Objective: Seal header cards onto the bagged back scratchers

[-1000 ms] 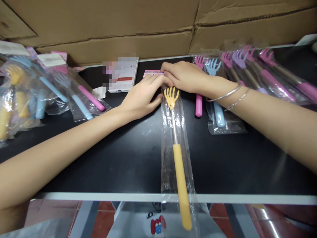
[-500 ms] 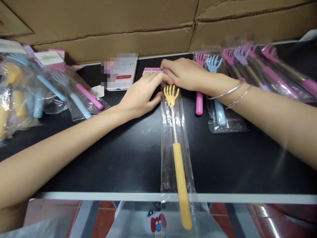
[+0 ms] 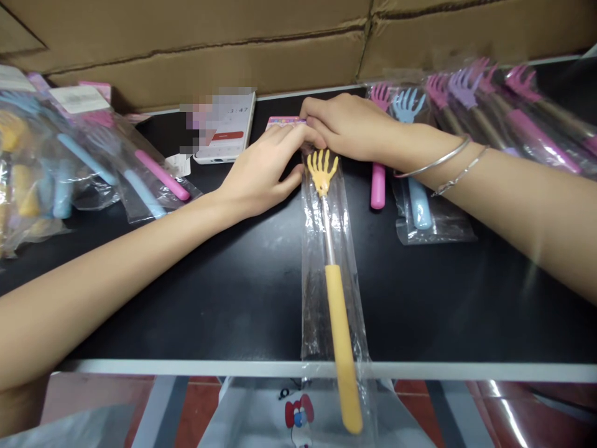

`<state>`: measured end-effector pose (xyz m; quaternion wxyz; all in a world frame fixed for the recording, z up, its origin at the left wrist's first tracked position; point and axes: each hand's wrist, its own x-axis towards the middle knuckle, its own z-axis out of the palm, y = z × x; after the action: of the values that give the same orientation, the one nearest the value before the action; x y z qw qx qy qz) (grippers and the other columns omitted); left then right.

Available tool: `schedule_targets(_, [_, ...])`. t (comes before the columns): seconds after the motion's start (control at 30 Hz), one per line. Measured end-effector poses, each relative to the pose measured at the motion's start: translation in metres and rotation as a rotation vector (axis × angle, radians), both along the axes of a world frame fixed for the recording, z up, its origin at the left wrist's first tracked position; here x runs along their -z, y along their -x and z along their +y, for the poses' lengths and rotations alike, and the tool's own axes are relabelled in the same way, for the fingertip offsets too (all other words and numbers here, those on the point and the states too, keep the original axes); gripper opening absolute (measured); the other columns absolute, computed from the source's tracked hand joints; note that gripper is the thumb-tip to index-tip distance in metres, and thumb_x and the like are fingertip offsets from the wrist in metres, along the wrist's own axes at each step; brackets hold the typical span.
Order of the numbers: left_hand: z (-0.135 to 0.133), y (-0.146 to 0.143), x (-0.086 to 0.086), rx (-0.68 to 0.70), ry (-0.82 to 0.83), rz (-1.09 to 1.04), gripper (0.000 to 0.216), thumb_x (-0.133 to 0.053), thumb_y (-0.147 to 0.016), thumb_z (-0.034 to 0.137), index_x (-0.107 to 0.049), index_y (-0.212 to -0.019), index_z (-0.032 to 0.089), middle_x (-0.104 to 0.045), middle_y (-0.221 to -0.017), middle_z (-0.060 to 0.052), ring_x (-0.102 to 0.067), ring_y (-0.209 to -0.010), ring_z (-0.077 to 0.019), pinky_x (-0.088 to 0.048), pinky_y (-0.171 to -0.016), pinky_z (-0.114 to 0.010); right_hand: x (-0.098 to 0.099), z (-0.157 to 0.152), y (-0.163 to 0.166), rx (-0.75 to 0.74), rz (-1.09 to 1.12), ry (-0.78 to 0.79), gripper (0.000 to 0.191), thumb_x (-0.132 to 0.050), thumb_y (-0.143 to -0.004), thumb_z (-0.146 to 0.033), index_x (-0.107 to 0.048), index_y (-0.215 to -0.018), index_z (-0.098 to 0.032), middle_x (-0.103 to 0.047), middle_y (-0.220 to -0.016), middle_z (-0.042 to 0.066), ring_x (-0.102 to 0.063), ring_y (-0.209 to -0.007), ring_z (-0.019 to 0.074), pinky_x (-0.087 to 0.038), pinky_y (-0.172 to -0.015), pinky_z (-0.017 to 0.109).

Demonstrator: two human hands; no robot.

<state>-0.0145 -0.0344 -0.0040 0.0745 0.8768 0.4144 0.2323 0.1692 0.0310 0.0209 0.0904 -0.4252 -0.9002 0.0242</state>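
A yellow back scratcher [image 3: 342, 348] with a hand-shaped head and metal rod lies in a clear plastic bag [image 3: 313, 298], its handle jutting past the table's front edge. At the bag's far end is a pink printed card [image 3: 280, 121], mostly covered by my hands. My left hand [image 3: 268, 165] is closed at the bag's top, thumb by its left edge and fingers over the card. Bent over the same end, my right hand [image 3: 347, 127] touches the left fingertips; its own fingertips are partly hidden. A pink back scratcher [image 3: 378, 186] lies partly under my right wrist.
Bagged back scratchers pile up at the left [image 3: 60, 155], and several more lie at the right [image 3: 527, 118]. A blue one [image 3: 420, 202] lies beneath my right forearm. A phone [image 3: 228, 127] rests at the back against the cardboard [image 3: 196, 68]. The black table [image 3: 200, 298] has a pale front edge.
The view has shifted slightly, so the table's back appears a little higher. Both hands stay at the bag's top with hardly any finger movement, and the yellow back scratcher keeps its place.
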Motion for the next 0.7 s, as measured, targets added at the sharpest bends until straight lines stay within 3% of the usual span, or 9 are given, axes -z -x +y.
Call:
schedule_targets(0.13, [-0.0014,-0.0004,-0.0020,-0.009,-0.030,0.038,0.027,-0.051,-0.092,0.018,-0.052,-0.117,0.027,-0.063,-0.121,-0.003,-0.055,-0.117,-0.0251,-0.046,-0.109,-0.044,0.0005,-0.0003,0.0010,0.010,0.024,0.017,0.036,-0.022,-0.100,-0.041,-0.051,-0.097,-0.020,-0.066,-0.103,0.013,-0.060,-0.090,0.0245,-0.042,-0.082,0.037])
schedule_targets(0.33, [-0.0013,0.0001,-0.0025,0.019,-0.099,0.083,0.037,-0.049,-0.086,0.008,-0.054,-0.121,0.020,-0.065,-0.121,-0.008,-0.058,-0.115,-0.0265,-0.049,-0.103,-0.046,0.0009,-0.0008,0.0016,0.021,-0.004,-0.004,0.039,-0.021,-0.099,-0.042,-0.054,-0.105,-0.022,-0.067,-0.108,0.011,-0.062,-0.095,0.0249,-0.046,-0.085,0.038])
schedule_targets(0.7, [0.0024,0.0010,0.0048,0.012,-0.123,0.035,0.039,-0.046,-0.085,0.015,-0.055,-0.122,0.026,-0.065,-0.119,-0.005,-0.058,-0.112,-0.0268,-0.049,-0.102,-0.047,0.0036,-0.0003,0.0023,0.030,-0.017,-0.053,0.041,-0.024,-0.101,-0.035,-0.060,-0.114,-0.019,-0.070,-0.108,0.010,-0.067,-0.101,0.0253,-0.050,-0.090,0.041])
